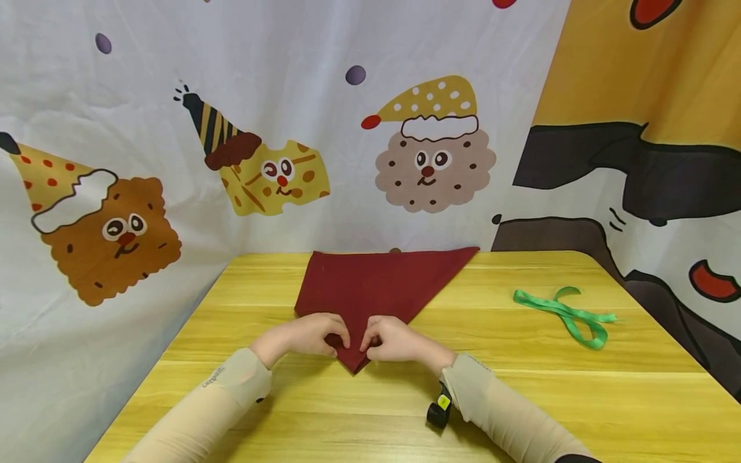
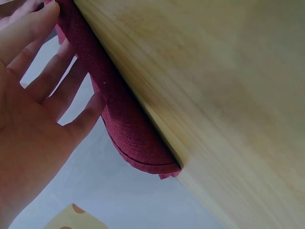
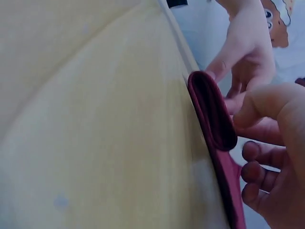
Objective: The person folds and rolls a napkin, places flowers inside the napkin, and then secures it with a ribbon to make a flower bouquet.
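A dark red cloth [image 1: 359,276] lies on the table, with a point at the far right and a narrow folded tip towards me. At the left side of that tip my left hand [image 1: 315,334] pinches the cloth between thumb and forefinger. My right hand [image 1: 396,339] grips the tip's right side, its other fingers loosely bent. In the right wrist view the folded end of the cloth [image 3: 214,114] shows as a flattened loop of layers between both hands. The left wrist view shows a rounded edge of the cloth [image 2: 128,129] beside the left fingers.
A loosely looped green ribbon [image 1: 570,314] lies on the right of the wooden table [image 1: 492,405]. A printed curtain [image 1: 341,38] hangs behind and at the left of the table. A black wrist camera [image 1: 438,411] sits under the right wrist.
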Tool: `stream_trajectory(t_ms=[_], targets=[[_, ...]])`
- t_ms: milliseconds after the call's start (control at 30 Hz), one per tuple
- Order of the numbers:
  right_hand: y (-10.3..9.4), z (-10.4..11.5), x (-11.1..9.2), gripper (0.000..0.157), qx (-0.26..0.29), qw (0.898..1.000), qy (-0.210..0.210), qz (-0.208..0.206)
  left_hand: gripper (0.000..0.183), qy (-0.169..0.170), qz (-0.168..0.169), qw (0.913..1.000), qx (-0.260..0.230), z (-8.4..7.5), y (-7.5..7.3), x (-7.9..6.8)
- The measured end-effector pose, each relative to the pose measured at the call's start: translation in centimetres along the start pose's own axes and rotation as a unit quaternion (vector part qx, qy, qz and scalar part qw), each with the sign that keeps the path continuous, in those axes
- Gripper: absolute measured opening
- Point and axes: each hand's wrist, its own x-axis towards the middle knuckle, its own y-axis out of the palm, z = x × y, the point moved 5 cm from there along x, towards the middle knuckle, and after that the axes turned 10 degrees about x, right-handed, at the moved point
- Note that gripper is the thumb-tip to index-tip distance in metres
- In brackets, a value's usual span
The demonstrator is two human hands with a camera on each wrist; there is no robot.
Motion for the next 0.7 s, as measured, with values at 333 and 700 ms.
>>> stream_trajectory(t_ms=[333,700], targets=[[1.3,1.2,0.6,0.007,0.013,0.998,-0.024,0.060,0.027,0.023,-0.011,0.9994,-0.025,0.7,0.1,-0.1],[2.6,1.4,1.3,0.046,-0.062,0.995,0.016,0.074,0.030,0.000,0.006,0.9985,-0.055,0.8,0.3,0.1]])
